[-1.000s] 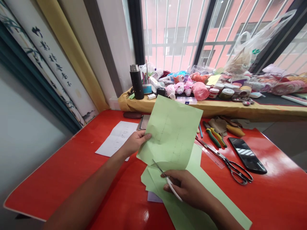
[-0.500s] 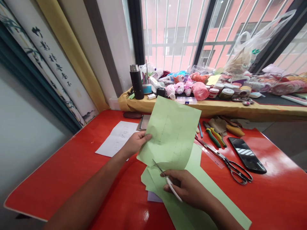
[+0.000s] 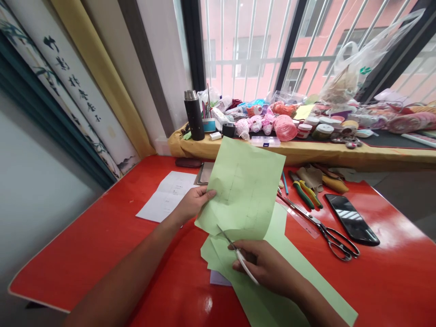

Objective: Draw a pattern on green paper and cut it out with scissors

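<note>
**Green sheet in one hand, bladed tool in the other**

The left hand point(image 3: 196, 200) pinches the green sheet point(image 3: 243, 184) at its left edge, thumb on the front face. The sheet is tilted up in the middle of the scene, with faint lines on it and its near edge curled. The right hand point(image 3: 262, 263) is closed around the white handle of a bladed tool point(image 3: 248, 270) (scissors or knife, I cannot tell), its tip overlapping the sheet's near left part; whether the two touch is unclear.

Below, more green paper point(image 3: 316, 286) lies on the red surface point(image 3: 102, 245), a lilac piece point(image 3: 220, 278) showing at its left edge. White paper point(image 3: 163, 200) lies to the left of the sheet. To the right are large scissors point(image 3: 335, 240), a phone point(image 3: 352, 220) just beyond them, and pliers point(image 3: 308, 195) farther off. On the far ledge, a dark flask point(image 3: 194, 118) stands upright at the left.
</note>
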`<state>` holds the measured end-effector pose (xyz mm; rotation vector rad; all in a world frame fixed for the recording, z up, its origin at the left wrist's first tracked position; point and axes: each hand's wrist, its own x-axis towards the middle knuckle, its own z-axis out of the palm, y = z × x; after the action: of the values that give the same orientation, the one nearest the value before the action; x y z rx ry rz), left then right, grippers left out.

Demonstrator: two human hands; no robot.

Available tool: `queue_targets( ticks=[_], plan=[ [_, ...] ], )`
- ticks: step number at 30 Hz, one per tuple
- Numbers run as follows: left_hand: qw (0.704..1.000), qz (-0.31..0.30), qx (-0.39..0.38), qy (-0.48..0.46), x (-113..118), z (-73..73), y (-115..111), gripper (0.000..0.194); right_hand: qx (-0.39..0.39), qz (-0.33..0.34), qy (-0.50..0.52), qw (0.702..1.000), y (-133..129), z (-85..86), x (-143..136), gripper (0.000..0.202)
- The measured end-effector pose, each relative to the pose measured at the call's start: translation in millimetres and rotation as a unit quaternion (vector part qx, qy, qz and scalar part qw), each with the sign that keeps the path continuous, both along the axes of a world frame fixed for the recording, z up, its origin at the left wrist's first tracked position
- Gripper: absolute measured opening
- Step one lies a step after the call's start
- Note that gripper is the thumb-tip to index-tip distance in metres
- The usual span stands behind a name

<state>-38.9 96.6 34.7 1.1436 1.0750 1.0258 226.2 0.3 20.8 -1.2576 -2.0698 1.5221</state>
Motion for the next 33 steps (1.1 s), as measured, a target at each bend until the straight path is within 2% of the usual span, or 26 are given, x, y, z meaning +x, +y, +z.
queue_targets(
  ticks=[7, 18, 22, 25, 28, 33],
  plan=[
    [1.0, -0.005, 0.0, -0.007, 3.0, 0.9, -3.0, 0.061, -0.003, -0.006, -0.012, 1.0, 1.1, 1.6, 0.7, 0.038],
    [1.0, -0.018, -0.005, -0.003, 3.1, -0.3, -2.2, 0.059, 0.003, -0.021, 0.0, 1.0, 0.5, -3.3, 0.7, 0.034],
    [1.0, -0.023, -0.012, 0.0, 4.7, -4.8, -3.5, 0.058, -0.002, -0.01, -0.007, 1.0, 0.7, 0.6, 1.0, 0.037],
    [0.999, -0.032, -0.018, -0.001, 7.5, -7.1, -5.3, 0.059, -0.007, -0.007, -0.006, 1.0, 1.4, 4.2, 0.0, 0.032],
    [0.999, -0.042, -0.022, -0.005, 10.1, -7.1, -6.6, 0.059, -0.016, -0.005, -0.005, 1.0, 1.5, 4.7, -1.0, 0.023],
    [0.998, -0.049, -0.024, -0.006, 11.4, -6.1, -6.0, 0.057, -0.009, -0.015, -0.014, 1.0, 1.1, 3.6, -1.2, 0.026]
  ],
)
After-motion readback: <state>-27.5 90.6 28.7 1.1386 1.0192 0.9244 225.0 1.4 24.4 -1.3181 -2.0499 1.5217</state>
